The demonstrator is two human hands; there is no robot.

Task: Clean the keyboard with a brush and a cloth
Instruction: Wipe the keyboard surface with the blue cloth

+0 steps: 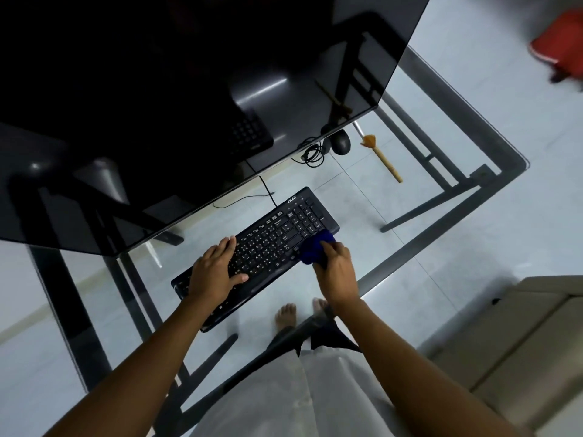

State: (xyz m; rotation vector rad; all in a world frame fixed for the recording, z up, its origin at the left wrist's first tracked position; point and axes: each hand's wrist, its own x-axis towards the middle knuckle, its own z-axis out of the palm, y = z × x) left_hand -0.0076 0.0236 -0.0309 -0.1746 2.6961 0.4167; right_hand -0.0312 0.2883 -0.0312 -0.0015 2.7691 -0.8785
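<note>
Head view: black full-size keyboard with number pad point(262, 250) lies diagonally on the clear glass desk top with dark metal frame point(492, 171), toward its near edge, just in front of the big black monitor point(189, 99).

Left hand point(217, 269) is flat, palm down, fingers spread, pressing on the left half of the keys. It grips nothing.

Right hand point(334, 269) is closed around a bunched dark blue cloth point(315, 250), fingers curled over it. The cloth touches the keyboard's right part, at the near edge just below the number pad.

Wooden-handled brush with orange bristles point(381, 157) lies on the glass toward the far right corner, well apart from both hands and from the keyboard. Handle points toward the near side.

Black computer mouse point(340, 143) sits just left of the brush, by the monitor's lower right corner, with a coiled black cable point(312, 154) beside it. A thin black cable runs from the keyboard's far edge under the monitor.

Through the glass: pale tiled floor and the person's bare feet point(285, 316) under the near edge.

No containers visible on the desk top.
</note>
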